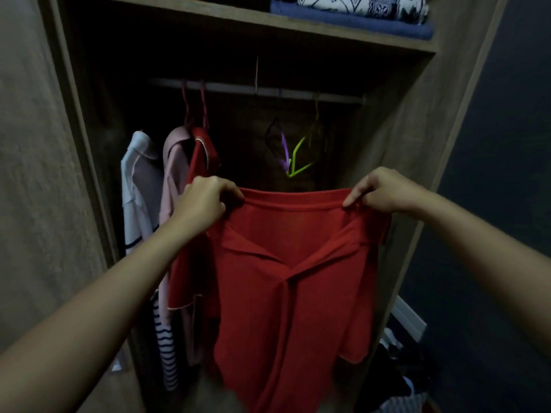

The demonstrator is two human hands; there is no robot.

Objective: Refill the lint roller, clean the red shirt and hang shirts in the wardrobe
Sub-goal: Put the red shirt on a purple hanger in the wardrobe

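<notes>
The left hand [208, 201] has its grip closed on the top edge of the red shirt [298, 293]. Its fingers are curled over the fabric and the thumb is tucked at the front, near the shirt's left corner. The right hand [384, 189] has its grip closed too, pinching the same edge near the right corner between thumb and curled fingers. The edge is stretched almost straight between the two hands, sagging a little in the middle. The rest of the shirt hangs down freely below them. Its collar flaps meet in a V some way under the held edge, and a short sleeve hangs at the lower right.

The shirt is held up in front of the open wardrobe [417, 144], just below the rail [268, 90] and not touching it. Behind the held edge, three bare hangers hang on the rail: a green hanger [298, 159], a purple hanger [284, 150] and a dark hanger [272, 132].

To the left of the left hand, three clothes hang on the rail: a white shirt [137, 186], a pink shirt [173, 174] and a second red garment [202, 153] on a pink hanger, which is partly hidden by the left wrist. A striped garment [168, 353] shows lower down.

On the shelf above lie a folded blue cloth [357, 22] and a patterned one [357, 3]. A heap of clothes [396, 383] lies on the floor at the lower right.
</notes>
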